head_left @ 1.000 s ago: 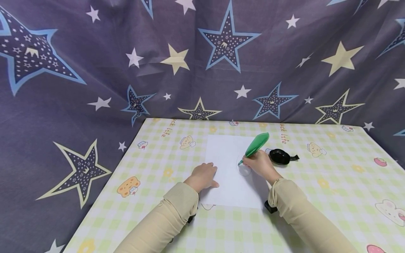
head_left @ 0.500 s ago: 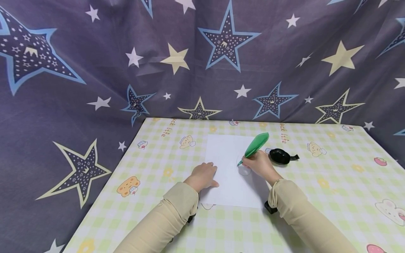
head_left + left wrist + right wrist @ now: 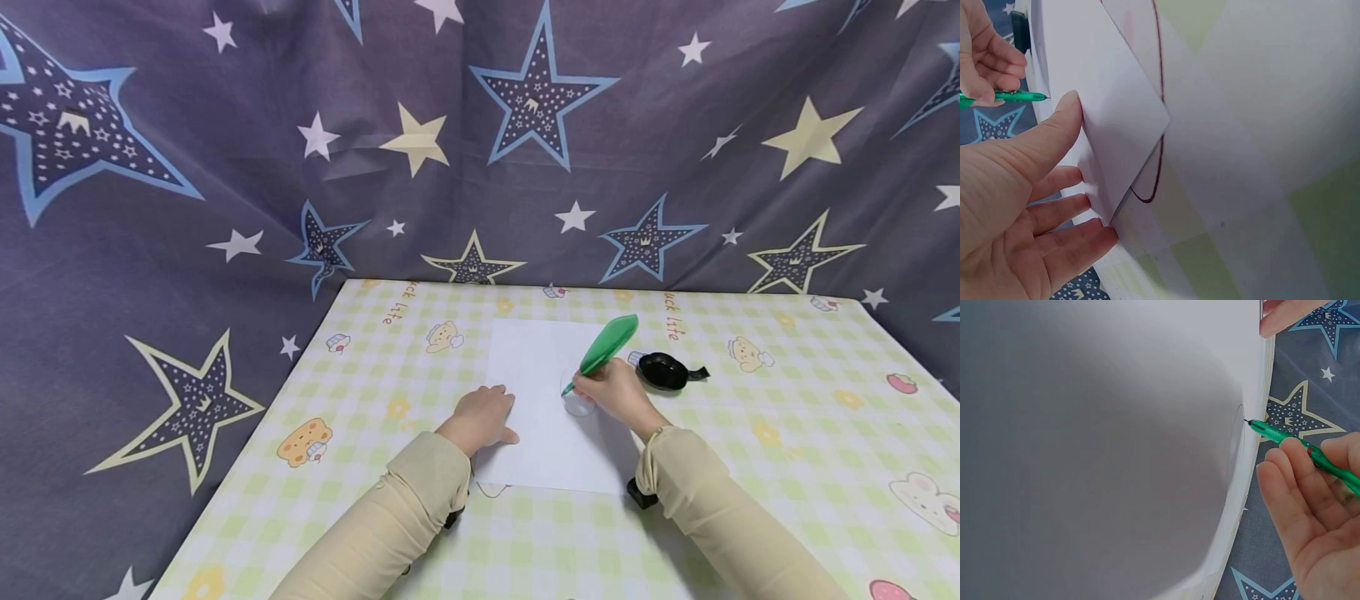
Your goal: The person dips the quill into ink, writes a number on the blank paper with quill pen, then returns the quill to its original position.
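To draw cleanly, press down the paper (image 3: 534, 358) at nine o'clock with the relaxed left hand (image 3: 482, 419), which grips nothing, and guide the pen (image 3: 609, 343), pinched by the right hand (image 3: 618, 396) toward three o'clock, gently over mid-paper.

Red lettering (image 3: 672, 317) "uck life", twice on checked tablecloth (image 3: 832, 475), far edge.

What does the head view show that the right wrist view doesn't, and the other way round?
Only head: the black object, the sleeves and the green leaf end.
Only right wrist: the right palm and a red mark on the pen.
Both: pen, right hand, left hand, paper, drawn oval, starry cloth.
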Tool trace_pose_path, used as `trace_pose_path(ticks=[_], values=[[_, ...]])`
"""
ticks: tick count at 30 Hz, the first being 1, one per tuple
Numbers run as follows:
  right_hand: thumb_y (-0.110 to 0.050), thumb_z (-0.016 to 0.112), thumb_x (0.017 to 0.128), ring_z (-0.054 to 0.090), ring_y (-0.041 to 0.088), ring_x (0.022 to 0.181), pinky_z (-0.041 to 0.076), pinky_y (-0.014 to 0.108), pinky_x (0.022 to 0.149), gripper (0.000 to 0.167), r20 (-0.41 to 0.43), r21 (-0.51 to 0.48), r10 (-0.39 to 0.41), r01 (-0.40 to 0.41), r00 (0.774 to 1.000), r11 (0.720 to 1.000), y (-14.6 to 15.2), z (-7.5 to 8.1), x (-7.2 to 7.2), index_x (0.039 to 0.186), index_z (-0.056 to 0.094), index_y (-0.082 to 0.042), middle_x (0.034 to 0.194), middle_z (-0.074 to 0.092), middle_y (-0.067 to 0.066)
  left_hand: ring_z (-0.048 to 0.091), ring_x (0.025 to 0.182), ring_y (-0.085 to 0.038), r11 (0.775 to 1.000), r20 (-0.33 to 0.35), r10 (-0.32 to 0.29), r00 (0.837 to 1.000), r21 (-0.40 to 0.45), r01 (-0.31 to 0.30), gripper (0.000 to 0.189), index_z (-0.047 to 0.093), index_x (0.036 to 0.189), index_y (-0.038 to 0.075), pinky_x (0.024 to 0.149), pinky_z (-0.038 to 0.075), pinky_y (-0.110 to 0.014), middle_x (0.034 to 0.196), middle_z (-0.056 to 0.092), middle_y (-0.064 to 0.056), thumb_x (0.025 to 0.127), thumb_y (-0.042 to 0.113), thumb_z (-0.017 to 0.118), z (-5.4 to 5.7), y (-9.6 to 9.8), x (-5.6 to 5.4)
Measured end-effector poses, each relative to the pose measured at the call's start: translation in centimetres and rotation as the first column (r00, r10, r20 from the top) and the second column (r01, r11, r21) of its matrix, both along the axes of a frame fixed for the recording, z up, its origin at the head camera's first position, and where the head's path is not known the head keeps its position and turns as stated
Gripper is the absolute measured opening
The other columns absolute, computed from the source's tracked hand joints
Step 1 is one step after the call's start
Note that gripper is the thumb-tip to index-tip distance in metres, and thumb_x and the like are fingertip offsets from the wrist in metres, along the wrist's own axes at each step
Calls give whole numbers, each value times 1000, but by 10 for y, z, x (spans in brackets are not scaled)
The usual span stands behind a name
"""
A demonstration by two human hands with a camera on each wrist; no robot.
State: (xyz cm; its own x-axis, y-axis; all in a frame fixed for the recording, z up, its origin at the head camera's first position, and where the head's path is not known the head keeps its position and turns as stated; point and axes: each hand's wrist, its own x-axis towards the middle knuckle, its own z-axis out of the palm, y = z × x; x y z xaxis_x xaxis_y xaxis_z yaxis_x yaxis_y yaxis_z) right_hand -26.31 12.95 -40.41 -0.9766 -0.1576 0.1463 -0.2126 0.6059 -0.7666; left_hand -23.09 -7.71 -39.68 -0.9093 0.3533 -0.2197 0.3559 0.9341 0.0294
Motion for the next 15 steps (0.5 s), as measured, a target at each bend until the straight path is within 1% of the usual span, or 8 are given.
trace_pose_path(ticks=[9,15], values=[[-7,61,83,58,11,59,47,24,55,12,10,-14,-2,2,1000,1000,0,0,1,75,67,0,65,64,3,48,117,-28,1000,-5,-6,1000,-5,6,64,53,128,5,96,40,-34,133,48,-10,78,42,69,1,0,1],[-7,61,82,54,10,56,44,23,53,13,0,-6,-3,3,1000,1000,-1,1,1,72,67,-2,62,63,2,48,116,-28,1000,-3,-3,1000,0,3,63,54,127,5,95,41,-34,132,49,-11,78,40,70,2,0,2]])
